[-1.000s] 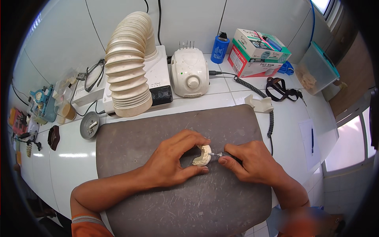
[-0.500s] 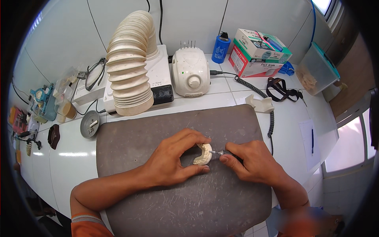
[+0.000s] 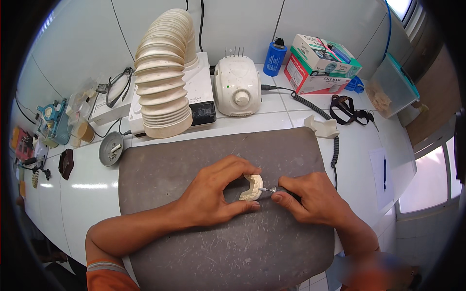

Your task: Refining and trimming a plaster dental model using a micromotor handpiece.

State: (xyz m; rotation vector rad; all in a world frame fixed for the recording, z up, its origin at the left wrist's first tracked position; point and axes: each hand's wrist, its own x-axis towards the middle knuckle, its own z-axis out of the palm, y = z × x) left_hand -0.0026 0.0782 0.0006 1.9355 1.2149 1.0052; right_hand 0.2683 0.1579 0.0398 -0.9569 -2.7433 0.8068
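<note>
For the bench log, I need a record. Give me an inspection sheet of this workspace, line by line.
Surface: scratched brown mat on a white table.
Work things: tooth model; pen-shaped tool, its tip at the model's outer side, contact unclear.
Clutter: grey dish with a white stub; stacked boxes.
Hands: left hand holds the model; right hand grips the tool.
Cables: coiled black cord from the white knobbed machine, passing right of the mat.
Surroundings: pale wall behind.
</note>
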